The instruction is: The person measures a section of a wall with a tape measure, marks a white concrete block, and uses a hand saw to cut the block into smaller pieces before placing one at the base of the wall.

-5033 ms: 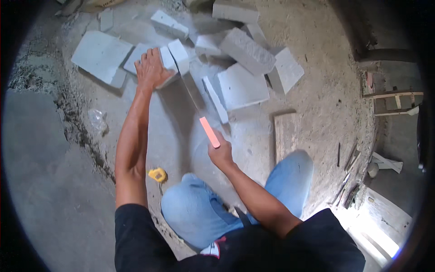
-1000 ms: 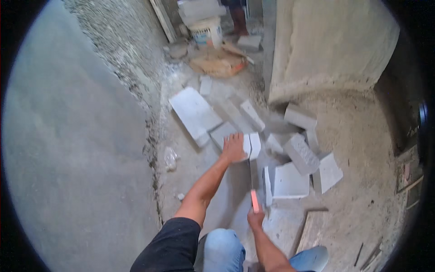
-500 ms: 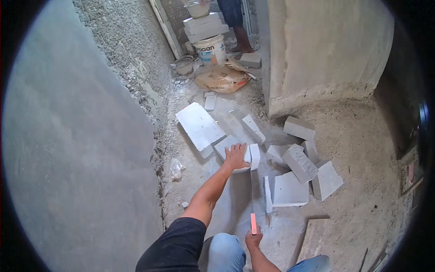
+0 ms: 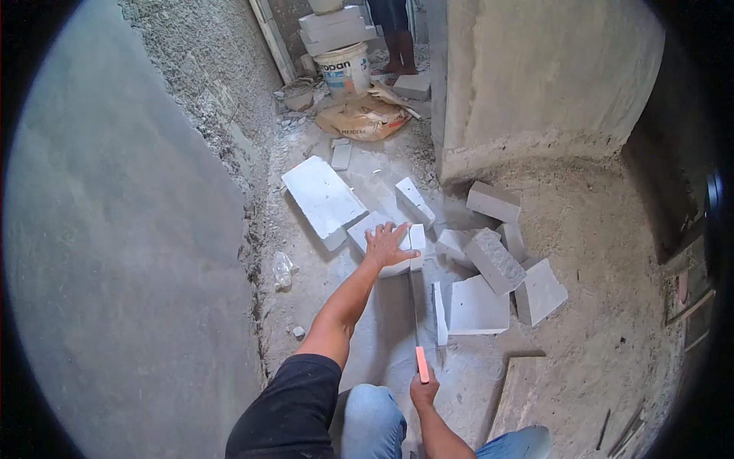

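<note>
My left hand (image 4: pixel 387 246) lies with fingers spread on a white lightweight block (image 4: pixel 365 229), pressing down near its right end. A narrow slice of block (image 4: pixel 417 243) stands at that end, with a thin dark line between the two; I cannot tell whether they are fully parted. My right hand (image 4: pixel 423 389) is closed round the orange handle (image 4: pixel 422 365) of a saw. Its long thin blade (image 4: pixel 414 306) runs forward from the hand to the block at that line. The blade's far end is hidden by the block.
A larger white block (image 4: pixel 324 195) lies beyond to the left. Several cut blocks (image 4: pixel 495 260) are heaped at the right, above a board (image 4: pixel 520 394). Farther off are a brown paper sack (image 4: pixel 363 118), a white bucket (image 4: pixel 344 69) under stacked blocks, and a person's legs (image 4: pixel 396 46).
The view has shifted slightly, so the scene sits higher and more left. The saw handle has swung a little right relative to the block. My left hand stays on the block.
</note>
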Action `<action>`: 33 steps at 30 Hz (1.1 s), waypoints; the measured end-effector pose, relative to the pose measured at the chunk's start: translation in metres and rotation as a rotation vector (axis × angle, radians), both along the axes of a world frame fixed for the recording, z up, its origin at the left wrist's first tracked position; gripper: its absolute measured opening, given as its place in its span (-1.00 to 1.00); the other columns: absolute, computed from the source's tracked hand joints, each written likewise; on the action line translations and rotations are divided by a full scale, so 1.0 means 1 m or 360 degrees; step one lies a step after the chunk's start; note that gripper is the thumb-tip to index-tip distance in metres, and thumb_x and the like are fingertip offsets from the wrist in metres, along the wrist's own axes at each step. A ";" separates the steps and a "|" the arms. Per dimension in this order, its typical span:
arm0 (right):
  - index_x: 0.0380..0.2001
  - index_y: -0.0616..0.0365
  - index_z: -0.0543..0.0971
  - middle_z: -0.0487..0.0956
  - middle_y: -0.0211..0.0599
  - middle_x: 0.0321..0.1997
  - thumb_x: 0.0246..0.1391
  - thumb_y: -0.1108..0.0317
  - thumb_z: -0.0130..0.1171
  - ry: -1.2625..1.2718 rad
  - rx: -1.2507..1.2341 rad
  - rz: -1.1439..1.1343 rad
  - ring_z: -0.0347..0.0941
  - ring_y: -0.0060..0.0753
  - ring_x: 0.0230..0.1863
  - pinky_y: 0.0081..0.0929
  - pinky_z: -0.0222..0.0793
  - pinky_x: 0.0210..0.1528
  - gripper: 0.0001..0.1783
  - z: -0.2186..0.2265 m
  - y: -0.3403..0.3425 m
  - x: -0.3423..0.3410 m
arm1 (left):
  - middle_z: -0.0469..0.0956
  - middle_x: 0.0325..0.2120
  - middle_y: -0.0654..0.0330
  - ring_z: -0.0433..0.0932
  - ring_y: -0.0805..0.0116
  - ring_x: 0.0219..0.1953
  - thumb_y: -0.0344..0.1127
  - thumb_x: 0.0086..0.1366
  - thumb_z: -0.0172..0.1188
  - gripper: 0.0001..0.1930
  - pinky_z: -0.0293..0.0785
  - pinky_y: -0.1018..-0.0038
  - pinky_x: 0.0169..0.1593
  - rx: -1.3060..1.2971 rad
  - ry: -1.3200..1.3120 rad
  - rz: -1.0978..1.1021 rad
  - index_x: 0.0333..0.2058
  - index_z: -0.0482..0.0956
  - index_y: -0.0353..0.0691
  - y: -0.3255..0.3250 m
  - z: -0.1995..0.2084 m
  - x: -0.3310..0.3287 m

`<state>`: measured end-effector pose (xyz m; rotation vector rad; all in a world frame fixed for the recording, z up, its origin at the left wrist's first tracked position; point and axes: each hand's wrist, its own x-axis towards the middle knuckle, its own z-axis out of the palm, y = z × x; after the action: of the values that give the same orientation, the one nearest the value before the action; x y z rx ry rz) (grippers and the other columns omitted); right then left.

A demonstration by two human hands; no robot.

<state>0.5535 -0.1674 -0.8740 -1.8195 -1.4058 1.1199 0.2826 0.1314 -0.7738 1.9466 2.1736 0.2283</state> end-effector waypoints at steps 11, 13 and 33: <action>0.16 0.15 0.45 0.54 0.01 0.13 0.05 0.45 0.13 0.0079 0.0148 0.0229 0.47 0.03 0.17 -0.22 0.39 0.19 -0.47 0.006 -0.030 0.016 | 0.26 0.22 0.07 0.15 -0.09 0.32 0.18 -0.21 0.48 0.00 -0.02 -0.54 0.16 -0.0127 -0.0101 0.0039 0.24 0.26 0.03 0.020 0.004 0.019; 0.18 0.14 0.43 0.55 0.01 0.12 0.04 0.43 0.14 0.0081 0.0125 0.0269 0.47 0.04 0.16 -0.20 0.40 0.17 -0.44 0.006 -0.029 0.018 | 0.24 0.24 0.07 0.12 -0.10 0.33 0.17 -0.19 0.46 0.01 -0.07 -0.55 0.18 -0.0080 -0.0156 -0.0009 0.24 0.24 -0.05 0.019 0.000 0.027; 0.11 0.11 0.49 0.59 -0.17 -0.11 0.09 0.41 0.05 0.0299 -0.0779 -0.0600 0.54 -0.21 -0.11 -0.31 0.48 -0.06 -0.54 0.052 0.023 0.065 | 0.44 -0.06 0.08 0.50 0.26 0.00 -0.21 -0.07 0.56 -0.18 0.48 0.31 0.12 0.0897 -0.1923 0.0241 0.09 0.24 -0.29 -0.150 0.133 0.040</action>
<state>0.6183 -0.1448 -0.8222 -2.1239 -0.6737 1.4640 0.3222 -0.0186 -0.6411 1.1854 1.4314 1.6595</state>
